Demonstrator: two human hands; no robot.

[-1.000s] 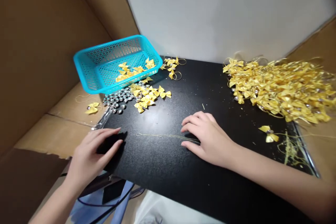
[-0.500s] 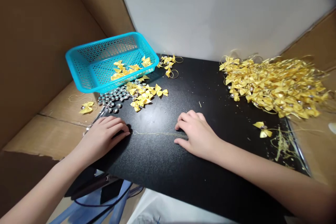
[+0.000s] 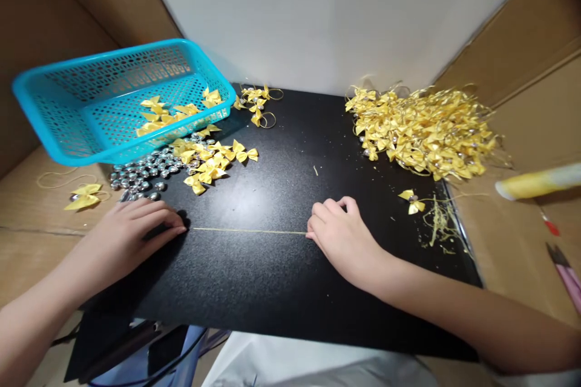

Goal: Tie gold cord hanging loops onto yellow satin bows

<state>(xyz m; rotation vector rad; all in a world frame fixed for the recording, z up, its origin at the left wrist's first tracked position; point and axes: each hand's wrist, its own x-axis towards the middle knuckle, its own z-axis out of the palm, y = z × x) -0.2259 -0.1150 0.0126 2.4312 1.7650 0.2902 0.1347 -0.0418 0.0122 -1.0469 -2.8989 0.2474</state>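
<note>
A thin yellowish cord (image 3: 249,230) runs straight and taut across the black tabletop (image 3: 245,278) between my hands. My right hand (image 3: 340,242) pinches its right end, fingers curled and resting on the table. At the other end my left hand (image 3: 140,230) has thumb and fingertips pressed together; the cord's left end reaches almost to these fingertips. Just beyond my left hand lie silver bells (image 3: 147,169) and several loose yellow ribbon bows (image 3: 213,163).
A turquoise basket (image 3: 59,154) with more bows stands at the back left. Finished-looking bows with cord loops are heaped (image 3: 426,133) at the back right. One bow (image 3: 412,199) lies near thread scraps (image 3: 440,224). Pink-handled scissors (image 3: 567,275) and a yellow roll (image 3: 540,182) are at far right.
The cord, slack and doubled with a small loop at its left before, is now pulled straight. My right hand has closed on it. The view has shifted right.
</note>
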